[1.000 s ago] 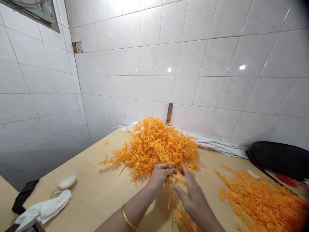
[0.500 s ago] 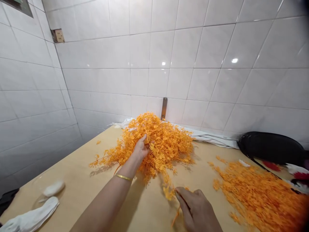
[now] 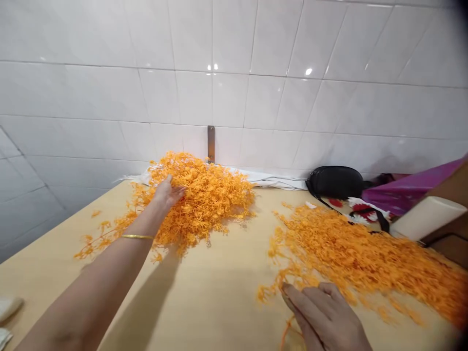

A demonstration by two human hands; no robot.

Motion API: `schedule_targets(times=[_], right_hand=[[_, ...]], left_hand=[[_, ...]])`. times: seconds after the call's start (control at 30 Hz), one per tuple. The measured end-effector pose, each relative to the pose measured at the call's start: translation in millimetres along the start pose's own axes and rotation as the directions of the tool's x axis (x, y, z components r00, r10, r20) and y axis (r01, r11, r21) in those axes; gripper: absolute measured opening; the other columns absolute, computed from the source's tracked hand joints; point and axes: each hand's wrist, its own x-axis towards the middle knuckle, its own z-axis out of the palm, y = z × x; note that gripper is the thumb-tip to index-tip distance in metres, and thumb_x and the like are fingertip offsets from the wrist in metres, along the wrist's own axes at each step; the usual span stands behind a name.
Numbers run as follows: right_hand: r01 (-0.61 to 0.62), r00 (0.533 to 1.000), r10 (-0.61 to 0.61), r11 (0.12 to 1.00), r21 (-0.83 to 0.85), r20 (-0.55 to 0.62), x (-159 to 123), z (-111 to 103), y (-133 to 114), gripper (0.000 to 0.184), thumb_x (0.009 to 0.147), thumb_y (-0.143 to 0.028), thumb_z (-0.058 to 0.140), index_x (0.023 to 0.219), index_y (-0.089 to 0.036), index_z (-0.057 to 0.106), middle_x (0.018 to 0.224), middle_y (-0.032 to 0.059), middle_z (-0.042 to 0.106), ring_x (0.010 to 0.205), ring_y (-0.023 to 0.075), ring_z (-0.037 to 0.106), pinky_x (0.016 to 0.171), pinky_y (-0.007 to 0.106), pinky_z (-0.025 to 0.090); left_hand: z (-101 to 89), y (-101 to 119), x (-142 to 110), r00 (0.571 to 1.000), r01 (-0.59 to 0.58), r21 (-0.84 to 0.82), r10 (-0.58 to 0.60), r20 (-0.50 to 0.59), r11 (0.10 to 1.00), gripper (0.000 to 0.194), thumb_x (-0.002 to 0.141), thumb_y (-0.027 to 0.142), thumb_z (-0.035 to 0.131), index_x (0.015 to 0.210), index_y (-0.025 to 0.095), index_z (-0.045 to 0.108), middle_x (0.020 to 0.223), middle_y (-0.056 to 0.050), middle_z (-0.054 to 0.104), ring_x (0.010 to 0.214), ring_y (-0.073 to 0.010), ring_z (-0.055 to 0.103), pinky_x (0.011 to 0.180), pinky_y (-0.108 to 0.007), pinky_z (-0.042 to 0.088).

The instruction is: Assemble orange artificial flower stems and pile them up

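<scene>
A heaped bunch of orange artificial sprigs (image 3: 204, 195) with fine, frilly tips rests on the table near the wall. My left hand (image 3: 168, 194), with a gold bangle on its wrist, presses against the front left of this heap. Its thumb and fingers are stretched apart; some fingertips are lost among the sprigs. At the lower right, my right hand (image 3: 325, 312) pinches a single orange sprig (image 3: 268, 291), whose thin stem hangs below the fingers. This sprig is just left of a second, flatter orange pile (image 3: 358, 258).
Behind the flat pile lie a black bag (image 3: 336, 181) with a strap, red and white flowers (image 3: 365, 212), a cream cylinder (image 3: 429, 218) and a purple sheet (image 3: 413, 187). White cloth (image 3: 281, 181) runs along the tiled wall. A metal bracket (image 3: 211, 144) stands behind the heap.
The view has swung right. My right hand has carried the pinched sprig away from the heap, over beside the flat pile. My left hand stays at the heap.
</scene>
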Motion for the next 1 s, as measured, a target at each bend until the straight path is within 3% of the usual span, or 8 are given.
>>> schedule_targets(times=[0.13,0.23,0.33,0.47,0.57,0.67,0.87,1.0], right_hand=[[-0.113,0.994,0.113,0.993,-0.041,-0.011,-10,25,-12,0.029,0.076,-0.005,0.037,0.093,-0.020,0.056,0.056,-0.0006,0.051,0.052,0.0131,0.046,0.061,0.027,0.028],[-0.209,0.971,0.218,0.974,-0.091,0.095,-17,45,-24,0.030,0.068,0.001,0.036,0.079,-0.019,0.055,0.054,-0.0009,0.052,0.050,0.0133,0.046,0.060,0.028,0.024],[-0.276,0.903,0.312,0.948,-0.158,0.296,-18,51,-38,0.029,0.065,0.005,0.035,0.071,-0.018,0.052,0.054,0.0001,0.054,0.049,0.0143,0.049,0.062,0.029,0.024],[-0.311,0.812,0.358,0.934,-0.176,0.462,-6,45,-56,0.027,0.069,0.003,0.035,0.076,-0.017,0.051,0.059,0.0036,0.058,0.053,0.0174,0.053,0.064,0.031,0.026],[-0.314,0.785,0.357,0.934,-0.171,0.506,5,44,-67,0.025,0.069,0.001,0.038,0.081,-0.016,0.052,0.064,0.0061,0.059,0.058,0.0191,0.055,0.065,0.032,0.029],[-0.294,0.785,0.332,0.943,-0.157,0.524,11,47,-72,0.023,0.069,-0.002,0.040,0.084,-0.014,0.053,0.069,0.0087,0.058,0.067,0.0210,0.054,0.072,0.035,0.031],[-0.359,0.846,0.321,0.933,0.009,0.426,4,42,-71,0.012,0.078,-0.016,0.043,0.084,-0.015,0.052,0.092,0.0102,0.052,0.089,0.0236,0.045,0.077,0.038,0.035],[-0.422,0.824,0.337,0.901,0.098,0.455,-5,27,-67,0.018,0.077,-0.020,0.047,0.093,-0.015,0.053,0.097,0.0100,0.050,0.091,0.0240,0.043,0.078,0.039,0.037]], left_hand=[[-18.6,-24,-48,0.986,-0.165,0.116,0.162,0.036,0.979,0.047,0.075,0.030,0.055,0.116,0.014,0.038,0.115,-0.013,0.046,0.092,-0.0173,0.053,0.076,-0.026,0.043],[-37.1,-54,-96,0.877,-0.475,0.425,0.454,0.157,0.770,0.056,0.068,0.040,0.059,0.117,0.018,0.043,0.120,-0.010,0.046,0.101,-0.0204,0.049,0.080,-0.029,0.041],[-46.1,-89,-141,0.878,-0.459,0.583,0.242,0.412,0.671,0.041,0.067,0.044,0.057,0.096,0.016,0.059,0.095,-0.007,0.060,0.087,-0.0189,0.054,0.072,-0.026,0.041],[-35.9,-133,-175,0.758,-0.327,0.691,-0.257,0.599,0.645,0.035,0.066,0.046,0.056,0.053,0.014,0.056,0.048,0.000,0.050,0.045,-0.0100,0.044,0.044,-0.021,0.032],[-20.7,-153,-181,0.729,-0.249,0.656,-0.308,0.611,0.712,0.030,0.061,0.037,0.063,0.047,0.014,0.050,0.039,0.004,0.041,0.038,-0.0065,0.035,0.039,-0.020,0.024],[-8.6,-160,-179,0.710,-0.083,0.582,-0.362,0.604,0.809,0.015,0.059,0.023,0.066,0.056,0.012,0.056,0.046,0.001,0.051,0.042,-0.0080,0.044,0.043,-0.020,0.031],[-0.3,-160,-169,0.680,0.251,0.507,-0.523,0.514,0.824,0.012,0.057,0.008,0.062,0.068,0.011,0.058,0.055,-0.005,0.060,0.050,-0.0126,0.055,0.052,-0.022,0.041],[4.2,-166,-162,0.614,0.339,0.449,-0.556,0.561,0.827,0.014,0.058,0.006,0.062,0.069,0.012,0.055,0.060,-0.005,0.060,0.059,-0.0149,0.059,0.052,-0.021,0.041]])
